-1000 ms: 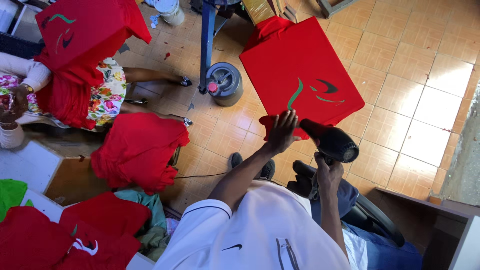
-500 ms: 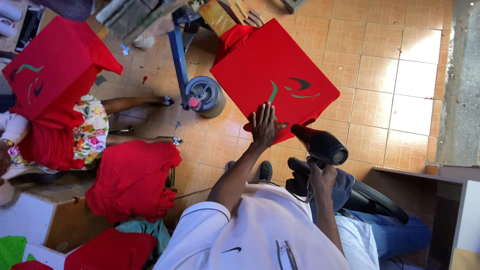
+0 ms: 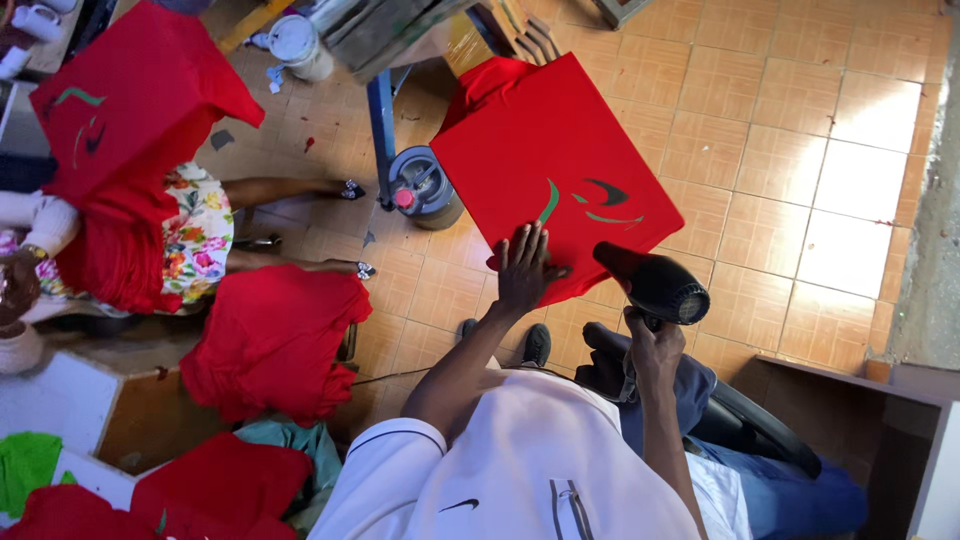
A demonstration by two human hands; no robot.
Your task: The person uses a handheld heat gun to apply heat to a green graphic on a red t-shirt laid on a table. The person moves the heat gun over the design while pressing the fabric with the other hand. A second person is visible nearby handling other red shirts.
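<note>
A red shirt [image 3: 540, 150] with a green and black print is stretched flat over a board, tilted over the tiled floor. My left hand [image 3: 524, 268] lies flat on its lower edge with fingers spread, just below the print. My right hand [image 3: 650, 350] grips the handle of a black hair dryer [image 3: 655, 285]. The dryer's nozzle points at the printed area from close by, to the right of my left hand.
At the left, a seated person in a floral dress [image 3: 195, 245] holds another red printed shirt [image 3: 125, 110]. A pile of red shirts [image 3: 270, 345] lies on a stool beside me. A grey canister [image 3: 425, 188] and a blue metal post [image 3: 382, 120] stand behind the board.
The view has swung a little, sliding the scene sideways. My left hand stays flat on the red shirt and the dryer stays aimed at the print.
</note>
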